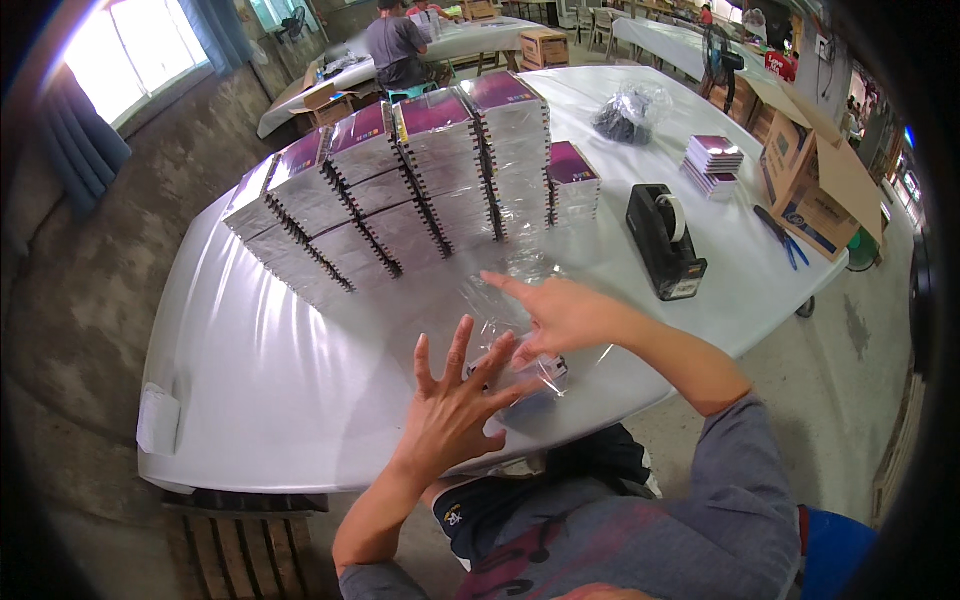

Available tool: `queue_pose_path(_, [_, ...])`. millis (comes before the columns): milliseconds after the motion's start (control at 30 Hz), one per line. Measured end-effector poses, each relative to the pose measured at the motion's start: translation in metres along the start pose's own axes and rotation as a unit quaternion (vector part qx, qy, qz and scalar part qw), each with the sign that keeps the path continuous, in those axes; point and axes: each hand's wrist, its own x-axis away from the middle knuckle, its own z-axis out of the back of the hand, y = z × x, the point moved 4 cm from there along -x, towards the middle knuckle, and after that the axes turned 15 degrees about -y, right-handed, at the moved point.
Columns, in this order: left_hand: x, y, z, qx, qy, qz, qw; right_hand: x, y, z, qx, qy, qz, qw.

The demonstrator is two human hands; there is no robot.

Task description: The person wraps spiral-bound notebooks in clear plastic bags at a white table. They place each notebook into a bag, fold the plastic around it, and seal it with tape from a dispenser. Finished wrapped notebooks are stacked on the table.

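Note:
My left hand [445, 415] is open, its fingers spread over a clear plastic bag [490, 318] near the table's front edge. Beside it my right hand [562, 315] reaches in from the right, index finger stretched out and thumb apart, touching the crinkled plastic. Under the hands, a small flat item with dark print [552, 368] shows partly through the bag; the fingers hide most of it. Beyond them stand tall stacks of flat purple-topped packs [430, 185] with jagged black edges and shiny sides. A shorter purple-topped stack [575, 185] adjoins their right end.
On the right lie a black tape dispenser [662, 245], blue-handled pliers [785, 238], and small purple-topped packs [712, 165]. Farther off are a clear bag with dark contents [625, 118] and an open cardboard box [815, 185]. A person [395, 48] sits at another table.

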Motion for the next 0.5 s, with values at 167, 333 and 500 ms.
queue_pose_path(167, [0.002, 0.002, 0.002, 0.002, 0.003, 0.0, 1.0, 0.007, 0.018, 0.009, 0.062, 0.012, -0.03, 0.998])
queue_pose_path(333, [0.003, 0.003, 0.002, 0.015, 0.01, -0.003, 1.0, 0.036, 0.03, 0.021, -0.23, 0.016, 0.097, 0.968])
queue_pose_path(500, [0.003, 0.003, 0.002, -0.006, 0.004, -0.003, 1.0, 0.027, 0.024, 0.01, -0.269, -0.06, 0.176, 0.945])
